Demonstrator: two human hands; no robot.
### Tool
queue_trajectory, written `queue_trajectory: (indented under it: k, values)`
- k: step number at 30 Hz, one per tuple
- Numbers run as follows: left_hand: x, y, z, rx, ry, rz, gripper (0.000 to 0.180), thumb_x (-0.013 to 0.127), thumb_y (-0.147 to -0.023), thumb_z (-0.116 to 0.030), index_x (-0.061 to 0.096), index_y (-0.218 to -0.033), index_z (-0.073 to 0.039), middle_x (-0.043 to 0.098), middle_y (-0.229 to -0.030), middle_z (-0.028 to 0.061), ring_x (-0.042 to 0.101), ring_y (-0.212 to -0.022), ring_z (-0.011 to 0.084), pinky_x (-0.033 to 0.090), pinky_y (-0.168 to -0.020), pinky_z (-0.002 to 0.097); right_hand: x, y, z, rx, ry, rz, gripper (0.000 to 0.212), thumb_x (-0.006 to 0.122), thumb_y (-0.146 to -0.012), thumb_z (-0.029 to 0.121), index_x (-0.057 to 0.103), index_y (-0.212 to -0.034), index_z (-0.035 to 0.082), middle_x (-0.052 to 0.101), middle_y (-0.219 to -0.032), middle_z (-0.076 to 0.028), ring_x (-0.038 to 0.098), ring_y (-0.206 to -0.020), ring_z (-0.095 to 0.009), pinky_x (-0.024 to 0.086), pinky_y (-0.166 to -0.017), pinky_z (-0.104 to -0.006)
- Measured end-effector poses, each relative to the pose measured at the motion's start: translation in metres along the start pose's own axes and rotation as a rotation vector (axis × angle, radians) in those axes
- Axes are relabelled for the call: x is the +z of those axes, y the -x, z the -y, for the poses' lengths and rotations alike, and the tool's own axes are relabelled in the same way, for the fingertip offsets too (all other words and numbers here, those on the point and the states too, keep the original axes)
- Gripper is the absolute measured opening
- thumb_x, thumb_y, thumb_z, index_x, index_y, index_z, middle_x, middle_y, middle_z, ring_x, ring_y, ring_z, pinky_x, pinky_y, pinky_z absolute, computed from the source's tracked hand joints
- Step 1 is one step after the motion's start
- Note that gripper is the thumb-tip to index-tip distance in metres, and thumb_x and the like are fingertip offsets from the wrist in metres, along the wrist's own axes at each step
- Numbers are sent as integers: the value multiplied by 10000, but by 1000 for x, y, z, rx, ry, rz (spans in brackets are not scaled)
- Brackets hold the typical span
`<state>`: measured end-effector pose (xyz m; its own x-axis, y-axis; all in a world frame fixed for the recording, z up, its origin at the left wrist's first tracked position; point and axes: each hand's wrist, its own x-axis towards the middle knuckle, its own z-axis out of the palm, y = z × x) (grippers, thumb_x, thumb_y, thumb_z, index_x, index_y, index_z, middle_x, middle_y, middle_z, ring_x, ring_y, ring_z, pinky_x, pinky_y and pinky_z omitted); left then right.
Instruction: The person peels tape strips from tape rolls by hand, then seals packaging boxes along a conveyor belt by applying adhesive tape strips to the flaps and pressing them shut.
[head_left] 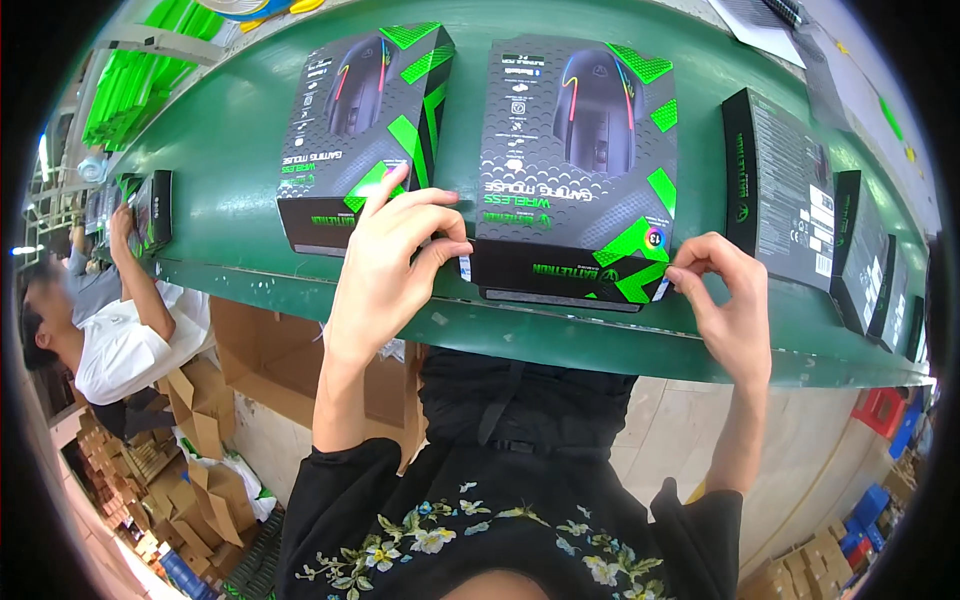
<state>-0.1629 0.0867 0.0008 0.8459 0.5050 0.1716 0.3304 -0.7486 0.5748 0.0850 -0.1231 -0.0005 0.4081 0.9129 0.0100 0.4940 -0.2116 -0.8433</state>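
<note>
A black and green gaming mouse box (575,185) lies face up on the green bench in front of me, its printed front upside down to me. My left hand (405,250) pinches thumb and forefinger at its near left corner, the other fingers raised over a second, similar box (345,160). At the near right corner, thumb and forefinger of my right hand (725,300) are pinched together too. Small pale patches show under both sets of fingertips; whether they are stickers or part of the box I cannot tell.
Several dark boxes (785,190) stand in a row on the right of the green bench (240,140). At the left a co-worker (125,335) reaches toward more boxes (152,212). Green strips (150,85) are stacked far left; an open carton (275,350) sits below the bench edge.
</note>
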Motion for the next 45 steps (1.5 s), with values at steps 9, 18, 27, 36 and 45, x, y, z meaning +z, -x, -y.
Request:
queue_trajectory:
  k: [9,18,27,36,45]
  values:
    - [3,-6,1,59,7,21,106,742,-782,-36,643,-814,-59,660,-835,2,633,-1111,239,321,-1150,524,3,23,-9,-148,144,-119,184,690,-760,-106,591,-894,-29,637,-912,-127,631,-758,-249,503,-725,-323]
    - [-4,-14,-3,28,-83,130,155,720,-729,11,612,-823,-47,607,-816,23,616,-996,225,272,-1142,483,-10,-5,-14,57,-156,69,123,681,-823,-65,586,-899,-50,648,-775,-73,631,-724,-143,516,-728,-289]
    - [11,-5,3,160,-274,-27,175,744,-750,-40,620,-852,-108,643,-925,-31,581,-1134,205,252,-1054,449,-18,-18,-1,237,-173,211,108,649,-831,-80,547,-859,-58,622,-735,-76,626,-689,-141,514,-705,-292]
    - [4,62,11,41,247,-125,212,739,-670,54,620,-816,-43,658,-1000,84,639,-981,290,486,-838,382,-2,12,-8,-68,68,40,167,661,-767,-99,538,-859,-33,629,-952,-149,615,-860,-235,489,-797,-324]
    - [-85,211,101,-1011,-87,398,134,732,-850,-111,702,-878,17,663,-672,31,634,-668,114,515,-661,280,53,63,29,-131,-465,-202,134,676,-775,-58,631,-891,-10,702,-855,-192,663,-750,-234,491,-656,-332]
